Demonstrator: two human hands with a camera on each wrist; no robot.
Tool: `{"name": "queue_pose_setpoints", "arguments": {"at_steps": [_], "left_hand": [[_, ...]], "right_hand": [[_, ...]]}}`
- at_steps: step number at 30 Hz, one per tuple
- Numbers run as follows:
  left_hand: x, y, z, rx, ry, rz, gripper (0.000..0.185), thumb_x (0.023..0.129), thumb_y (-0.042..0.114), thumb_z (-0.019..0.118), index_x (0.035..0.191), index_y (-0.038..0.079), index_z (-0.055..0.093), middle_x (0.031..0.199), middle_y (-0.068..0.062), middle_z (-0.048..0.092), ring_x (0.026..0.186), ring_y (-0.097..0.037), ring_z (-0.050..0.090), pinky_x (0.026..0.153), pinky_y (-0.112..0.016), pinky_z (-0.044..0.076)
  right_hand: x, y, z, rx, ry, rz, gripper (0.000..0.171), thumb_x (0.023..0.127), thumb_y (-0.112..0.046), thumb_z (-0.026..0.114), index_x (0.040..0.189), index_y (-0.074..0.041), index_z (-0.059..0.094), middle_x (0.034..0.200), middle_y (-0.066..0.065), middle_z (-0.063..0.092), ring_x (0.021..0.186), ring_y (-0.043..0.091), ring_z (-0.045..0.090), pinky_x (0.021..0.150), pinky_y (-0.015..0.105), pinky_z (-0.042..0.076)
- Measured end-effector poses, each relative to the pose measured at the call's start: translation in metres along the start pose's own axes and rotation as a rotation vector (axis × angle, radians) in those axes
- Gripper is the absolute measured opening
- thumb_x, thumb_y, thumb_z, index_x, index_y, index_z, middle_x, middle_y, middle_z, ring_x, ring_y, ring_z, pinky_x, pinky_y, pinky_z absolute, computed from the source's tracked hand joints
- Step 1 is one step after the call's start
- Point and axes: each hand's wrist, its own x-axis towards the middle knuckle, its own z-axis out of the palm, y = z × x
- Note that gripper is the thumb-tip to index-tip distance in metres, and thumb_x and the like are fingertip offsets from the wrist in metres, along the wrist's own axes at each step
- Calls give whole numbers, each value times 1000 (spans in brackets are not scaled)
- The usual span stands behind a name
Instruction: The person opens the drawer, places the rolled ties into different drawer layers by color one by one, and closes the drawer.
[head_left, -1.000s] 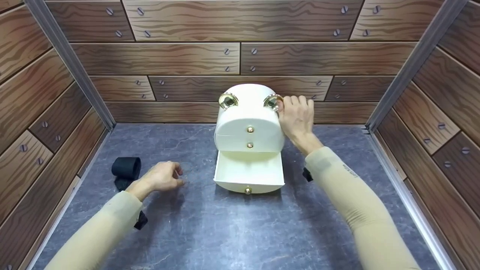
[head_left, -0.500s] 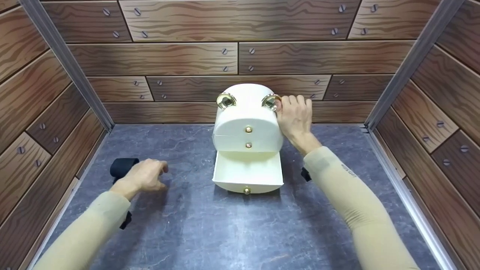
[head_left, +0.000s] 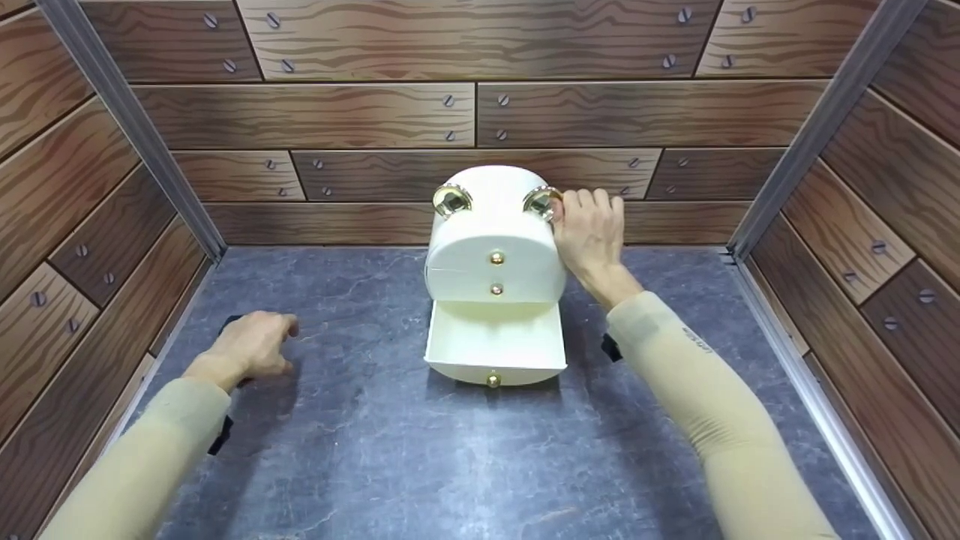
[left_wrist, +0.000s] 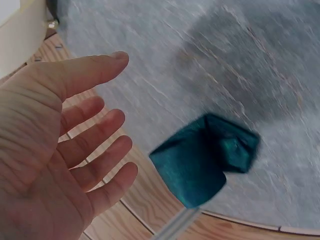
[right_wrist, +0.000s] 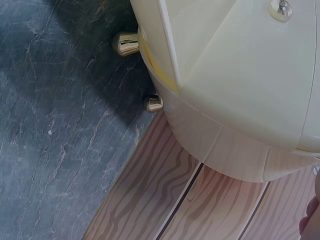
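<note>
My right hand (head_left: 592, 229) grips the cream box (head_left: 496, 247); my open left hand (head_left: 251, 346), holding nothing, may knock the dark cloth (left_wrist: 202, 157) beneath it away.

The head camera looks forward and down from above at the grey worktop (head_left: 420, 465), the white drawer box (head_left: 495, 247) and both arms. The left wrist camera sits close behind the left hand (left_wrist: 55, 165), facing the worktop. The right wrist camera looks closely at the box's lower side.
</note>
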Motion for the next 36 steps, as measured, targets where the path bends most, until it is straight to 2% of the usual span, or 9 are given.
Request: {"name": "queue_pose_setpoints", "arguments": {"at_steps": [10,13,17,22,27,36], "left_hand": [[-9,-27,3,96,22,-48,64,77,19,93,130,-4,65,125,-33,71,113,-57,67,95,-73,61],[-12,-37,5,123,39,-57,71,74,15,90,136,-7,61,127,-38,68,115,-60,64,93,-75,60],[-15,-46,6,141,55,-71,74,72,13,89,136,-9,59,126,-40,64,114,-61,63,89,-75,60],[-13,-55,9,116,84,-106,67,73,10,87,130,-9,56,122,-40,61,111,-61,62,87,-75,60],[-11,-65,10,81,64,-155,70,74,7,83,133,-11,52,125,-44,57,115,-64,58,88,-76,59],[-7,-79,14,1,-4,-235,98,78,7,81,163,-10,36,143,-53,47,130,-73,52,97,-82,55]], "right_hand": [[2,-2,-1,6,-13,7,46,119,-36,46,97,0,66,98,25,74,96,49,64,89,60,46],[3,-2,-1,4,-17,9,46,119,-36,46,98,0,66,99,25,74,97,49,65,90,60,46],[3,-2,-2,-6,-27,13,47,118,-38,47,99,0,67,100,24,75,97,48,65,90,60,47],[2,0,-2,-14,-25,15,48,119,-38,46,100,0,67,99,24,74,97,48,65,90,60,47],[2,1,-2,-9,-28,15,48,119,-37,45,99,1,66,98,25,73,96,49,65,89,61,46],[2,-1,-2,-23,-15,4,47,119,-36,46,98,0,66,96,24,74,95,48,65,88,60,47]]}}
